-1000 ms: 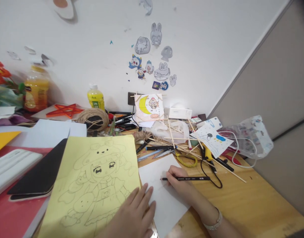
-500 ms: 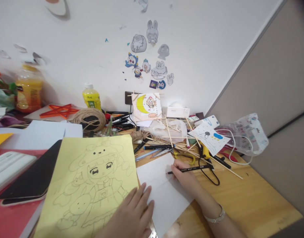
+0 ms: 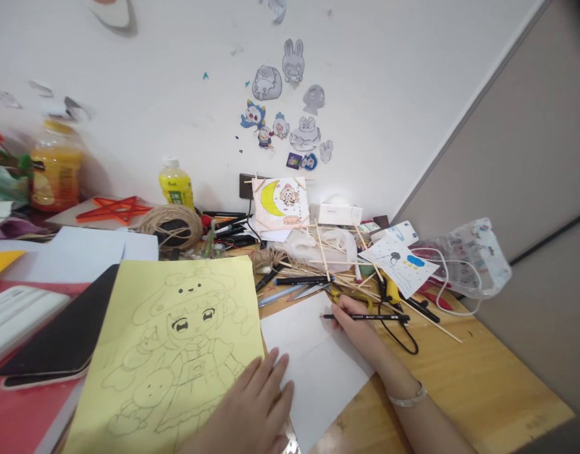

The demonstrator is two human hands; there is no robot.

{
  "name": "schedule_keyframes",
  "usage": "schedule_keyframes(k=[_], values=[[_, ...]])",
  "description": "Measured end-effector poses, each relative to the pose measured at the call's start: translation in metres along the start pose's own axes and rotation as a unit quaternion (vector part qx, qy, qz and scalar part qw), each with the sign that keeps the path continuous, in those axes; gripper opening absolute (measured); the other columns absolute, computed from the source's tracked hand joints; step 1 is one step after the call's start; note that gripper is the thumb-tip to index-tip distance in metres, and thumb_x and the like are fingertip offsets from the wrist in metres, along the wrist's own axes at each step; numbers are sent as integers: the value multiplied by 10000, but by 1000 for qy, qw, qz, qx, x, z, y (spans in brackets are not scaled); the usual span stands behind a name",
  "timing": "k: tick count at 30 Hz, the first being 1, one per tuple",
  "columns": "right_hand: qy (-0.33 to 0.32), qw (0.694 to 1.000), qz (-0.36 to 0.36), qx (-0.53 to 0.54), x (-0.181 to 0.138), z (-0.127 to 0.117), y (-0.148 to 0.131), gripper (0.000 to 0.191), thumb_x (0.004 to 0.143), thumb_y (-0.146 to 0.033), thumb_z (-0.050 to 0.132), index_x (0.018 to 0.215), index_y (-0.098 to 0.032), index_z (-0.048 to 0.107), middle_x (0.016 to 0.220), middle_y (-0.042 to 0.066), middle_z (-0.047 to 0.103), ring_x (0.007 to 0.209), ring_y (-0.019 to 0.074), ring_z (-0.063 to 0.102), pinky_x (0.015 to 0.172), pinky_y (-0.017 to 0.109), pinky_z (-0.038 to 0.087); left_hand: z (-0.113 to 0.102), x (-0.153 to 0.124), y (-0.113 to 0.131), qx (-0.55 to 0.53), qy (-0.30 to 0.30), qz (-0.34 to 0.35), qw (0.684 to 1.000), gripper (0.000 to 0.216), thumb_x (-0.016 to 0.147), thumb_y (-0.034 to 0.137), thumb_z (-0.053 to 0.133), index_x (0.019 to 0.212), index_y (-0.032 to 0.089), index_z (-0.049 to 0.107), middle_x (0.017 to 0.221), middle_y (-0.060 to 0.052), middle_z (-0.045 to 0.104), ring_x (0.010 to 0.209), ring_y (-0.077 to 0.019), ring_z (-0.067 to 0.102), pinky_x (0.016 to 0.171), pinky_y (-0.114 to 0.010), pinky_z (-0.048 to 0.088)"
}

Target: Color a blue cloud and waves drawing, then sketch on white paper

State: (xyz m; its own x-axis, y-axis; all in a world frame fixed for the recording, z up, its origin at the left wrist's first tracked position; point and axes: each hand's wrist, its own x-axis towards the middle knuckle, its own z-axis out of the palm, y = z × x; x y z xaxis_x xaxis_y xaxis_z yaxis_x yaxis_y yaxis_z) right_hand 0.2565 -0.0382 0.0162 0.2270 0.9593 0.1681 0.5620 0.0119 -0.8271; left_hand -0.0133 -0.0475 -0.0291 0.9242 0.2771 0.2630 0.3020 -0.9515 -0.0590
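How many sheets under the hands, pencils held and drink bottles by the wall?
Sheets: 2, the yellow sheet and the white sheet
Pencils: 1, the black pencil in the right hand
Bottles: 2, the orange bottle and the yellow bottle
Total: 5

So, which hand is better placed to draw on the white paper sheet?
Right: the right hand holds the black pencil, tip over that sheet; the left hand lies flat on the yellow drawing paper.

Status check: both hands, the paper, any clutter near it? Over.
Left hand flat on yellow drawing, touching white sheet. Right hand grips black pencil, tip over sheet. Wooden sticks, pens crowd its far edge.
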Motion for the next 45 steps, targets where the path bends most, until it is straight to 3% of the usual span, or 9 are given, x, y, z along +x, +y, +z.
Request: schedule_keyframes(k=[4, 7, 12, 16, 29, 37, 45], values=[[-8, 1000, -20, 19, 0, 1, 1, 238, 865, -358, 467, 713, -207, 572, 717, 3, 610, 668, 161, 549, 641, 267, 424, -7, 2, 1, -5, -5, -4, 1000, 524, 779, 277, 624, 1266, 115, 518, 1417, -220, 426, 1305, -415, 361, 1007, -518, 348], [-17, 999, -42, 23, 0, 3, 1, 180, 808, -368, 548, 838, -206, 622, 821, 20, 645, 750, 180, 574, 680, 277, 442, -19, 5, 2, -4, -31, -6, 999, 491, 803, 265, 639, 1257, 108, 534, 1394, -228, 452, 1277, -410, 406, 989, -505, 372], [-9, 1000, -3, -6, 1, 8, 5, 271, 802, -392, 537, 606, -205, 522, 593, -17, 522, 580, 151, 475, 530, 260, 366, -37, 8, 5, -19, -40, -25, 999, 438, 896, 392, 565, 1237, 117, 559, 1374, -214, 483, 1260, -386, 440, 982, -484, 391], [11, 999, -8, -39, 1, 9, 7, 342, 808, -400, 517, 530, -217, 438, 525, -36, 436, 536, 138, 421, 514, 259, 324, -40, 8, 7, -19, -41, -34, 998, 422, 911, 372, 547, 1245, 114, 556, 1378, -213, 478, 1269, -375, 431, 1000, -481, 368], [11, 998, -12, -59, 1, 6, -3, 342, 817, -356, 460, 505, -225, 411, 509, -35, 444, 532, 147, 434, 543, 272, 322, -26, 7, 4, 6, -24, -4, 1000, 501, 752, 204, 634, 1232, 94, 541, 1367, -252, 471, 1252, -425, 436, 969, -516, 397], [3, 998, -7, -70, 1, 5, -2, 350, 835, -376, 463, 524, -221, 413, 544, -34, 464, 569, 148, 455, 558, 269, 335, -3, -1, 4, -4, 2, -13, 1000, 569, 746, 233, 631, 1284, 109, 492, 1440, -233, 387, 1329, -429, 310, 1012, -546, 346], [-24, 996, -11, -85, 1, 3, -6, 325, 828, -401, 478, 557, -221, 477, 587, -23, 509, 610, 165, 494, 584, 272, 354, -2, -1, 3, -3, 2, -10, 1000, 578, 743, 213, 619, 1295, 110, 483, 1439, -229, 389, 1335, -425, 297, 1008, -540, 357]])
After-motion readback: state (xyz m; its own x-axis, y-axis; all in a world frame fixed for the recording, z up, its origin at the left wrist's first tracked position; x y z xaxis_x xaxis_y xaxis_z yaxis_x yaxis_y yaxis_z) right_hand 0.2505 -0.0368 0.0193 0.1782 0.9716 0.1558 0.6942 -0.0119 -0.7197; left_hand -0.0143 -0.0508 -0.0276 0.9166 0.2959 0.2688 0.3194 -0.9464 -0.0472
